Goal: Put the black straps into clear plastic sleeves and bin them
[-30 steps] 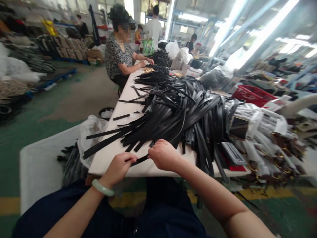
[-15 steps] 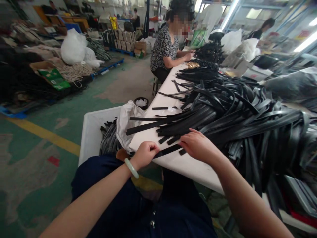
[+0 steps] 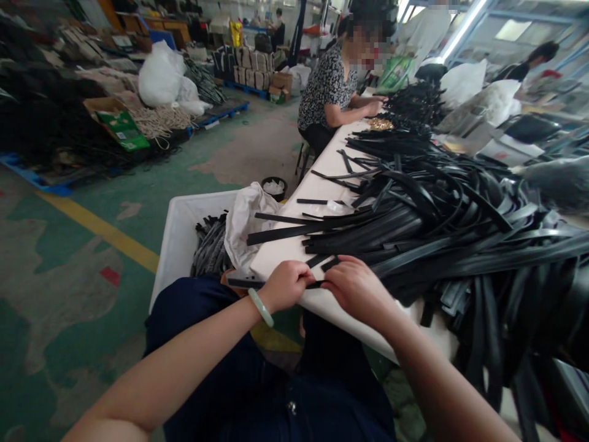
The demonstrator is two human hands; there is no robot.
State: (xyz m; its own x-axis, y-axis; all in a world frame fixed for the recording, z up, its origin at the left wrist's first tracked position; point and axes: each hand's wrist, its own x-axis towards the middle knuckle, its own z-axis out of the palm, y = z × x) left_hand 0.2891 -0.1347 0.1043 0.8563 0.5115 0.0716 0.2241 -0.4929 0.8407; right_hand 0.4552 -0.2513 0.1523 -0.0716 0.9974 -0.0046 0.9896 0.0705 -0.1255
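Observation:
A flat black strap [image 3: 315,284] runs between my two hands over the near edge of the white table [image 3: 338,307]. My left hand [image 3: 288,285], with a pale green bangle [image 3: 261,307] at the wrist, pinches it, and a dark end sticks out to the left of that hand. My right hand [image 3: 356,285] grips the strap a short way to the right, fingers bent. Just behind the hands lies a big heap of black straps [image 3: 396,227], several of their ends reaching over the table's left edge.
Left of the table stands a white bin [image 3: 177,227] holding grey-black strips [image 3: 212,245], with a white cloth sack [image 3: 251,215] at its rim. A co-worker [image 3: 329,92] sits farther along the table. A small black bucket [image 3: 275,186] is on the floor.
My hands have come closer together on the strap, and a strap end now shows left of my left hand. The whole view has shifted, with the surroundings moving right.

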